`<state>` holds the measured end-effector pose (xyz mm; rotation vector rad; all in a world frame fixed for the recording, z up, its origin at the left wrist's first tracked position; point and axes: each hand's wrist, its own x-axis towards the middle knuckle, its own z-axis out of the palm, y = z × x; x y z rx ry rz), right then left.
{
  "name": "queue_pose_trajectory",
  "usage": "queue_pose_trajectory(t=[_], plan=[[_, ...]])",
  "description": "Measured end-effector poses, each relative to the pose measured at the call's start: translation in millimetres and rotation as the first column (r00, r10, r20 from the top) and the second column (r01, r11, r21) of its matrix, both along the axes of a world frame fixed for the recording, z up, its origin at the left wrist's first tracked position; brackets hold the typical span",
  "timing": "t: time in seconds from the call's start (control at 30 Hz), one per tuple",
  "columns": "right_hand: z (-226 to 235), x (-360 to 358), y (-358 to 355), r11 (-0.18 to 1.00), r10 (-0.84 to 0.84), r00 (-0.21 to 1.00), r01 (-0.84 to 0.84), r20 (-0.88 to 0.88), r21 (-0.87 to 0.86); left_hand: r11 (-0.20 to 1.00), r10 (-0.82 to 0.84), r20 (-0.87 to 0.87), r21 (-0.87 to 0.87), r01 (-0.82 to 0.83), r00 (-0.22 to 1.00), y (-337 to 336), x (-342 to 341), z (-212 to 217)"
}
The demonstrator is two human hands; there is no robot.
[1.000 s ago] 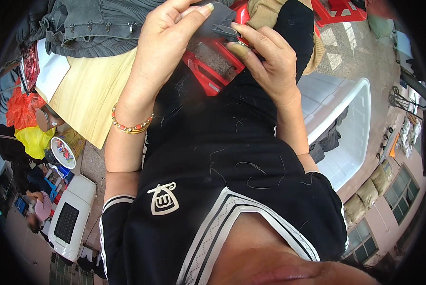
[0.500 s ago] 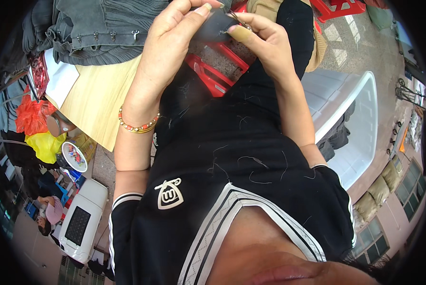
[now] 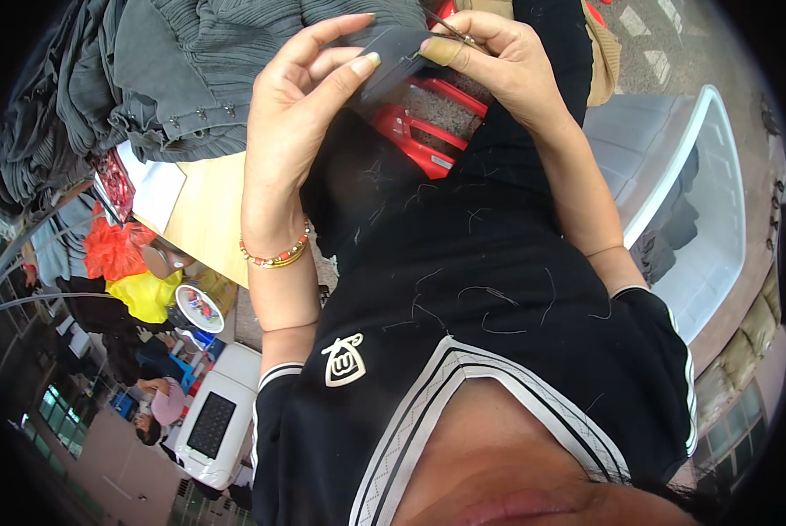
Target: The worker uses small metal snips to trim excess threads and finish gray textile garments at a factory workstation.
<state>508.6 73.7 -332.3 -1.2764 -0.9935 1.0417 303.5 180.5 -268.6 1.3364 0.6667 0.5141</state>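
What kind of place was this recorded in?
Probably a garment workshop, though no sewing machine can be made out for certain. Grey clothes are heaped on a pale table, a white bin holds more dark cloth, and loose threads cling to the person's black top.

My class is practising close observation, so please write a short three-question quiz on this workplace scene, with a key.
1. True or false: the person's beaded bracelet is on the right wrist.
2. What lies inside the white plastic bin? A) red bags B) dark cloth C) white paper
3. Which hand holds the small metal tool next to the dark grey piece?

Key: 1. False, the beaded bracelet is on the left. 2. B. 3. The right hand.
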Motion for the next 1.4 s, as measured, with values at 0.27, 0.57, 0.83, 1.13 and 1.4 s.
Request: queue_pose_trajectory(t=[0.27,0.57,0.83,1.13,1.4], plan=[[2.3,-10.4,-19.3,0.995,-0.013,0.962,-0.014,0.274,0.098,0.992,0.032,0.015,-0.120,-0.030,0.999,4.3,-0.4,-2.2],[0.2,-15.0,-14.7,0.944,-0.195,0.733,-0.041,0.652,0.329,0.989,0.024,0.032,-0.145,-0.019,0.999,4.9,-0.6,-4.3],[-0.8,-12.2,-12.9,0.937,-0.162,0.743,-0.091,0.650,0.338,1.000,-0.015,-0.052,-0.022,0.014,0.999,12.9,-7.0,-9.8],[-5.3,-11.3,-12.5,0.952,-0.062,0.873,-0.095,0.484,0.292,0.999,-0.031,-0.020,-0.036,0.031,0.999,10.6,-6.1,-8.5],[16.6,-12.3,-10.0,0.945,-0.030,0.913,-0.107,0.407,0.309,0.999,-0.042,-0.001,0.001,0.042,0.999,11.8,-7.3,-10.2]])
